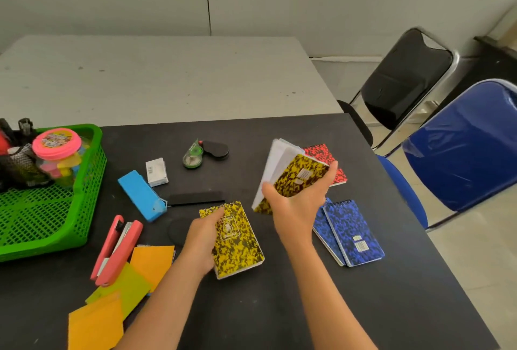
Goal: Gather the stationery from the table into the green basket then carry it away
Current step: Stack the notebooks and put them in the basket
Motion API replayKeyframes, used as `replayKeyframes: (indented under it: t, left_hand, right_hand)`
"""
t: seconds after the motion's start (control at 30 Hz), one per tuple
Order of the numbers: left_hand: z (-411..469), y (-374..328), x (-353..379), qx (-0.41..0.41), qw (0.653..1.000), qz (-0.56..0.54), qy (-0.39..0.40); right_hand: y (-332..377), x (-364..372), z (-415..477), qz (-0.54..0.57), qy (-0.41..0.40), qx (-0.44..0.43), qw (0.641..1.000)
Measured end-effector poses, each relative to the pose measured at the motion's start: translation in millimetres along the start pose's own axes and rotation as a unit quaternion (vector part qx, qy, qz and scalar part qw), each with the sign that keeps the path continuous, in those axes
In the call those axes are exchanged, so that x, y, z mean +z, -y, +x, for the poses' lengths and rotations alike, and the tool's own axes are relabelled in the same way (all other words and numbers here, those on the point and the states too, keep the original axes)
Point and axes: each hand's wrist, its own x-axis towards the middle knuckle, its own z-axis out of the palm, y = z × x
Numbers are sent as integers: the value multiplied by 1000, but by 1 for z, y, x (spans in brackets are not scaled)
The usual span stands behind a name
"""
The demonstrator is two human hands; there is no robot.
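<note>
My left hand (202, 243) grips a yellow spiral notepad (236, 240) by its left edge, low over the black table (251, 307). My right hand (298, 204) holds a second yellow notepad (296, 175) lifted and tilted, its white pages fanning open. A red notepad (328, 158) lies behind it. Two blue notepads (352, 233) lie stacked to the right of my right wrist. The green basket (56, 210) stands at the left edge, holding a pink-lidded jar (57, 144) and a black mesh pouch (16, 165).
On the table lie a blue case (140, 194), a white box (156, 172), a green correction tape (193, 155), a black strip (195, 198), a pink stapler (116, 249) and orange and green sticky notes (126, 288). A blue chair (461, 148) and a black chair (405, 78) stand at the right.
</note>
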Motion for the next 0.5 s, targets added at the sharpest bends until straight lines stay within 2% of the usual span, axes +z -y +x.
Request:
replayKeyframes:
  t: [0.07,0.1,0.2,0.27,0.37,0.43,0.47,0.5]
  left_hand:
    - [-4,4,10,-21,995,-66,74]
    - [-7,4,15,-31,987,-102,116]
    - [-2,4,24,-8,973,-147,176]
    - [7,3,27,3,980,-132,150]
    - [16,-2,30,-19,988,-124,90]
    - [22,-4,34,3,992,-114,56]
    - [27,-5,34,20,993,-112,43]
    - [33,-5,34,34,992,-115,30]
  right_hand:
    - [3,11,-11,123,-12,-36,992]
    - [-2,15,-16,141,-1,-50,989]
    - [-27,17,-33,61,69,-98,991]
    - [-44,8,-37,9,110,-101,989]
    - [-59,-9,-35,-69,192,-55,978]
    - [-65,-22,-28,-103,238,-34,965]
    - [-67,-30,-23,-120,232,-45,964]
    - [-69,-39,-14,-147,184,-54,970]
